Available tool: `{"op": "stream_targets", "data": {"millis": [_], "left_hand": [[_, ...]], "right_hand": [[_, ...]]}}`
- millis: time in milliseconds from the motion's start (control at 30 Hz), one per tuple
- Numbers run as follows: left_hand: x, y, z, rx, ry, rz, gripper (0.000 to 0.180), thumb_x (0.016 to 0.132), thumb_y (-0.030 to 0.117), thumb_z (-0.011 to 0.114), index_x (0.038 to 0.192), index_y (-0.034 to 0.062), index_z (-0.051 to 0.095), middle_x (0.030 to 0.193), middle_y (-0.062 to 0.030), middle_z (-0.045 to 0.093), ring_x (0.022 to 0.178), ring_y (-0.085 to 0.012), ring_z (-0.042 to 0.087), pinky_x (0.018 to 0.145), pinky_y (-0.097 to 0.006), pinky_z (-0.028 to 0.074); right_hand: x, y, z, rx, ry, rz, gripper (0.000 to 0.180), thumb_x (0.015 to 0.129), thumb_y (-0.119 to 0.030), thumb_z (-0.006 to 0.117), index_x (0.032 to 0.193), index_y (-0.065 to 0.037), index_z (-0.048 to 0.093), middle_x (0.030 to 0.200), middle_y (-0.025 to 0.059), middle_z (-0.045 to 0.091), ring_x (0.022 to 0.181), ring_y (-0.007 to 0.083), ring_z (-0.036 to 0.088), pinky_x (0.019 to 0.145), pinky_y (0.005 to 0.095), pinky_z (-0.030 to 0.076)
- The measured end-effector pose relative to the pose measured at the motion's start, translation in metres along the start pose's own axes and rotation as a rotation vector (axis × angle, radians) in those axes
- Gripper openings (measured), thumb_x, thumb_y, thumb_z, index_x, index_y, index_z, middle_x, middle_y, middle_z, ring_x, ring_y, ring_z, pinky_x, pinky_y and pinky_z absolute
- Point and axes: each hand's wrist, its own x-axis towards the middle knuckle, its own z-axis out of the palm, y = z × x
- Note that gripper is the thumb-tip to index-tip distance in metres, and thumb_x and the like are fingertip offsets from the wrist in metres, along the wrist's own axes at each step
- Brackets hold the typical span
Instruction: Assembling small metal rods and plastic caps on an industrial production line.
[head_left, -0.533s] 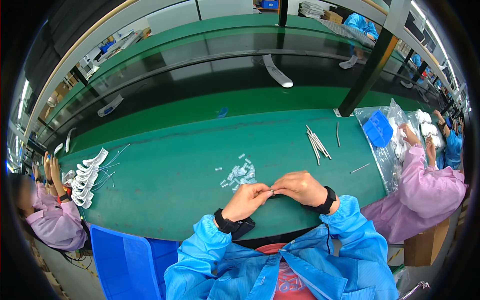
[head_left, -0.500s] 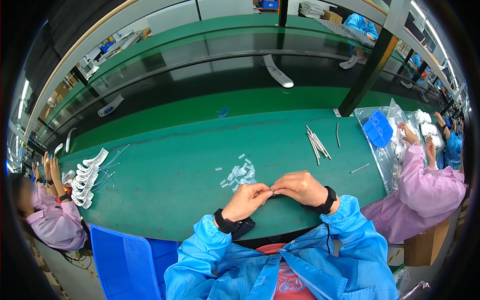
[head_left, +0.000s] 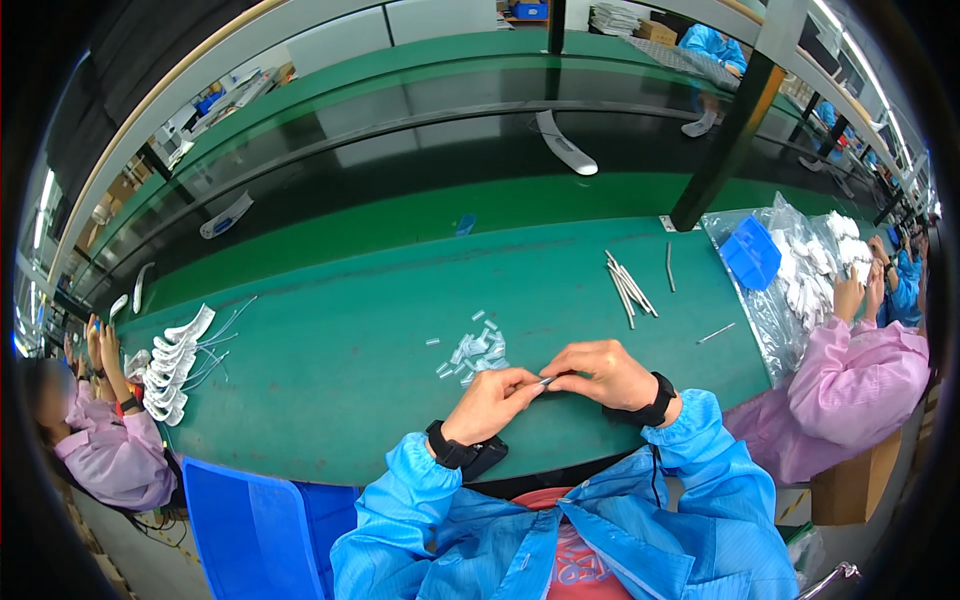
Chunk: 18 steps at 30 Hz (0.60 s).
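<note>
A long green table (head_left: pixel 330 370) ran across the view, with a darker conveyor belt (head_left: pixel 400 150) behind it. At the right end sat a heap of clear plastic bags (head_left: pixel 790 280) with a blue bin (head_left: pixel 752 262) on top, where a person in a pink coat (head_left: pixel 850 390) worked. At the left end another person in pink (head_left: pixel 105 450) sat beside a stack of white curved parts (head_left: pixel 175 360). A bundle of thin metal rods (head_left: pixel 628 290) lay right of centre. A small pile of short clear tube pieces (head_left: pixel 475 352) lay just beyond the hands. The left hand (head_left: pixel 495 403) and right hand (head_left: pixel 600 372) met fingertip to fingertip above the table's near edge, both pinched shut on a thin metal rod (head_left: pixel 545 381) held between them.
</note>
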Motion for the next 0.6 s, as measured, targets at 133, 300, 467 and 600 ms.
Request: {"op": "stream_targets", "data": {"millis": [133,300,467,600], "left_hand": [[-0.004,0.008,-0.001,-0.079,-0.094,-0.076,0.022,0.094,0.015,0.061,0.105,-0.0041,0.067,0.079,-0.0039,0.065,0.068,-0.0080,0.059,0.060,-0.023,0.047],[-0.001,0.001,0.001,-0.097,0.161,0.077,0.023,0.096,0.011,0.057,0.113,-0.0023,0.064,0.100,-0.0101,0.068,0.088,-0.0145,0.064,0.080,-0.027,0.051],[0.003,0.000,0.006,-0.077,0.098,0.077,0.021,0.095,0.011,0.057,0.109,-0.0020,0.065,0.097,-0.0094,0.067,0.085,-0.0159,0.065,0.077,-0.028,0.051],[-0.001,0.000,0.007,-0.074,0.091,0.054,0.020,0.094,0.011,0.057,0.107,-0.0019,0.066,0.096,-0.0094,0.067,0.083,-0.0158,0.066,0.075,-0.029,0.051]], "right_hand": [[-0.012,0.002,-0.005,-0.033,-0.013,-0.016,0.011,0.083,-0.005,0.070,0.093,-0.001,0.069,0.091,0.0120,0.069,0.081,0.0277,0.067,0.071,0.0349,0.054],[-0.062,0.009,-0.065,-0.158,0.204,0.151,0.009,0.084,-0.009,0.070,0.089,-0.001,0.069,0.086,0.0105,0.068,0.079,0.0249,0.067,0.070,0.0326,0.053],[-0.154,0.050,-0.153,-0.205,0.574,0.614,0.015,0.080,-0.005,0.072,0.094,0.000,0.069,0.088,0.0102,0.069,0.080,0.0200,0.067,0.071,0.0303,0.053],[-0.161,0.052,-0.165,-0.639,0.533,0.527,0.018,0.080,-0.008,0.071,0.098,-0.005,0.070,0.096,0.0115,0.067,0.082,0.0282,0.065,0.072,0.0361,0.053]]}}
